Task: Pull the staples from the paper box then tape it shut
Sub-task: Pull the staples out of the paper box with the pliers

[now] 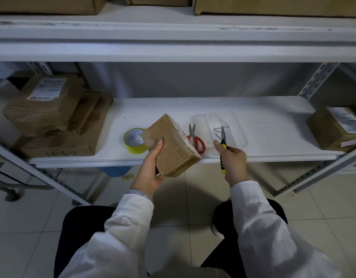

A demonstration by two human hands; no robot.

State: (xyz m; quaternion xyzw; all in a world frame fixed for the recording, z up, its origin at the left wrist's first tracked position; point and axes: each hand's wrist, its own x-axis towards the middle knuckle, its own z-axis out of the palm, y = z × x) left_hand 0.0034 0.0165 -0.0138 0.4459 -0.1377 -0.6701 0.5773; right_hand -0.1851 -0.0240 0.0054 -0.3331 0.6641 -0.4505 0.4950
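Left hand (151,167): wrapped around the paper box (170,145), thumb on its top face, other fingers hidden beneath. The box is held tilted in the air over the front edge of the shelf (263,109); its brown surface is wrinkled with tape. Small metal points show at its lower near corner, too small to identify.

Right hand (232,157): closed around the yellow-and-black handles of the pliers (223,146), forefinger extended alongside. The tips point away from the person and lie over the clear tray (241,135); whether they are parted cannot be told.

Clear tray: on the shelf, holding several thin metal pieces, possibly staples; its edges are faint against the white surface.

Red-handled scissors (195,139): flat on the shelf between box and tray, the near handle partly hidden by the box.

Yellow tape roll (133,140): on the shelf just left of the box, its right side hidden behind it.

Cardboard boxes (52,117): stacked at the left end; labels illegible.
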